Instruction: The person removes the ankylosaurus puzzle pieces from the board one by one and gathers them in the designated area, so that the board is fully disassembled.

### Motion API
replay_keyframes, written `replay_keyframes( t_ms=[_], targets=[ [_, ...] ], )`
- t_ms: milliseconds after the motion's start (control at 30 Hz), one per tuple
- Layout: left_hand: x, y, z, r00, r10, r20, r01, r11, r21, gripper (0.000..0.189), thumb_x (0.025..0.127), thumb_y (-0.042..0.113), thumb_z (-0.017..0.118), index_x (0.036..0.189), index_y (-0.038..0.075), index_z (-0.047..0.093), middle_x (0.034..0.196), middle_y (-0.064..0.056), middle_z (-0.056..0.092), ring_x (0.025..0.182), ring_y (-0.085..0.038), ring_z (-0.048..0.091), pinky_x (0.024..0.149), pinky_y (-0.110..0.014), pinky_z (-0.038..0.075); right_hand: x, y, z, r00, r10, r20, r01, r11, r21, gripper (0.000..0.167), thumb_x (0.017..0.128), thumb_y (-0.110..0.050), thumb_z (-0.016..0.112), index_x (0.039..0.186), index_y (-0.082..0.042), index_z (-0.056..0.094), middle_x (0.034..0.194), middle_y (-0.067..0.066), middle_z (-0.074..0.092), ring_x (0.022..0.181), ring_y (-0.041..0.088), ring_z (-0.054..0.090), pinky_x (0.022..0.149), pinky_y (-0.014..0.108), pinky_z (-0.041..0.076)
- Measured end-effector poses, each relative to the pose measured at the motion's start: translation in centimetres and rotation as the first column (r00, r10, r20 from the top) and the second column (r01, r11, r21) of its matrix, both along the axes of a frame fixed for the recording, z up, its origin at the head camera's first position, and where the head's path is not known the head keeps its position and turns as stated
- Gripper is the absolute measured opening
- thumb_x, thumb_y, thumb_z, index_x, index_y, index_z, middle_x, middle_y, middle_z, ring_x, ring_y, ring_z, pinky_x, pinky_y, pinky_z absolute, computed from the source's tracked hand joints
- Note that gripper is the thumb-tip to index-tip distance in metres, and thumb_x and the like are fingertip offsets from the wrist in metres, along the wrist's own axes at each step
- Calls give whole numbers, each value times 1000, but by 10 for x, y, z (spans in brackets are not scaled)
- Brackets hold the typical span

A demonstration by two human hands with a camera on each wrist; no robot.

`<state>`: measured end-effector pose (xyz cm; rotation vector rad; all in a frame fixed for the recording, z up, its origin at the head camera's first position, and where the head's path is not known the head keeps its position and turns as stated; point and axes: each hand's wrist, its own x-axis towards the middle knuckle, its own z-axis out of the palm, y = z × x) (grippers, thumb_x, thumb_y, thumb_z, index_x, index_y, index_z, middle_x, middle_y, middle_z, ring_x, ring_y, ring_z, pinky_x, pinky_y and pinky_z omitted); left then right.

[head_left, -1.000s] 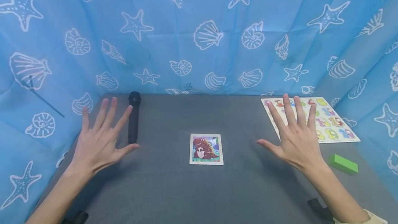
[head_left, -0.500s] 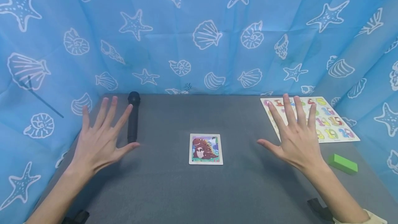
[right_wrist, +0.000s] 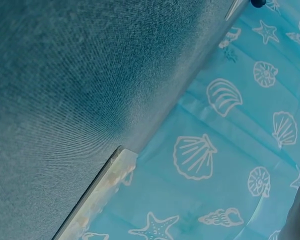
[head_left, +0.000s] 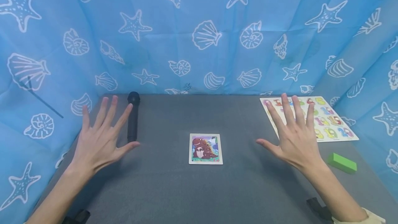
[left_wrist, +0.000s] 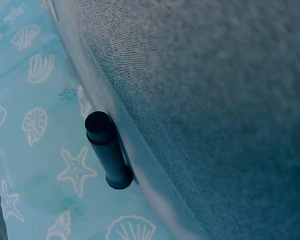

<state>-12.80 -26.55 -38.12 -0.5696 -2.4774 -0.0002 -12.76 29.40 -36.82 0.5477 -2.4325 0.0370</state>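
My left hand (head_left: 98,143) is spread with straight fingers and holds nothing. A black microphone (head_left: 133,123) lies just right of its fingers, and the index fingertip overlaps it in the head view. That microphone (left_wrist: 110,156) also shows in the left wrist view. On the other side, my right hand (head_left: 296,142) spreads its fingers too, holding nothing. Its fingertips cover part of a white board with colourful numbers (head_left: 334,129). Between the hands lies a small square picture puzzle (head_left: 206,149) with a brown dinosaur. Whether either hand touches the table cannot be told.
A green block (head_left: 342,163) lies right of my right wrist. The grey table (head_left: 199,193) meets a blue curtain (head_left: 174,49) with white shells and starfish at the back and sides. Dark pieces (head_left: 318,209) show near both forearms at the bottom.
Both hands keep their spread pose. The whole head view has shifted slightly to the left; nothing was taken hold of or moved on the table.
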Motion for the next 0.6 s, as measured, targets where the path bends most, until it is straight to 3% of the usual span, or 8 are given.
replay_keyframes(
  t_ms=[400,600],
  targets=[
    [-4,5,0,1000,-3,11,3,1000,-6,110,91,100,14,175,30,24,185,-11,7,173,-35,5,131,-79,-2,0,-3,0,1000,-2,1,2,1000,-7,113,91,-98,19,172,-20,33,184,15,12,171,42,10,133,76,0],
    [-4,8,2,1000,-8,13,8,1000,-12,107,93,98,15,174,29,25,185,-12,11,172,-38,12,129,-82,3,0,-8,-1,1000,18,7,-17,999,-35,111,92,-97,21,169,-19,37,184,16,15,171,41,13,134,74,2]
  ],
)
